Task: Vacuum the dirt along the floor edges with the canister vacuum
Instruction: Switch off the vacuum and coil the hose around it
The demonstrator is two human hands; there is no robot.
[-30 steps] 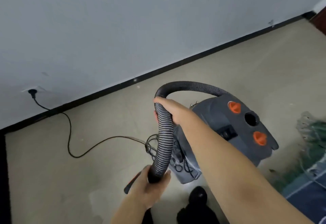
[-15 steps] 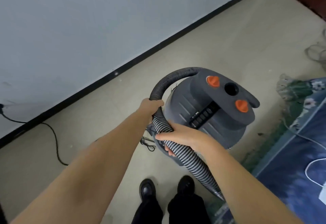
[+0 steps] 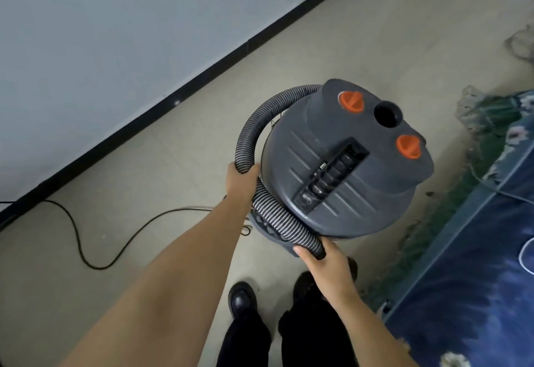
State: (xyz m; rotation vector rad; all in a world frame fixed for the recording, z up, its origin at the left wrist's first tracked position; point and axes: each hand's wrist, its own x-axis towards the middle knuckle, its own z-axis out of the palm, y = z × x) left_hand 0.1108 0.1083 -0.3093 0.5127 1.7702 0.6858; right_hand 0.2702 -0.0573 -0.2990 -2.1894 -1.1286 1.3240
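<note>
A dark grey canister vacuum (image 3: 341,170) with two orange knobs stands on the beige floor in front of my feet. Its ribbed grey hose (image 3: 254,124) loops from the far side of the lid around the left of the body. My left hand (image 3: 241,180) grips the hose at the bend beside the canister. Near the hose's lower end, just in front of the canister, my right hand (image 3: 323,262) is closed around it. The hose tip is hidden under that hand. The black baseboard (image 3: 161,106) runs diagonally along the grey wall.
A black power cord (image 3: 78,239) snakes over the floor at the left toward the wall. A blue patterned rug (image 3: 474,274) with a fringed, dirty edge lies at the right. My black shoes (image 3: 242,300) stand just below the vacuum.
The view has tilted down over the canister. My right hand has slid down the hose to its lower end. My left hand still holds the bend.
</note>
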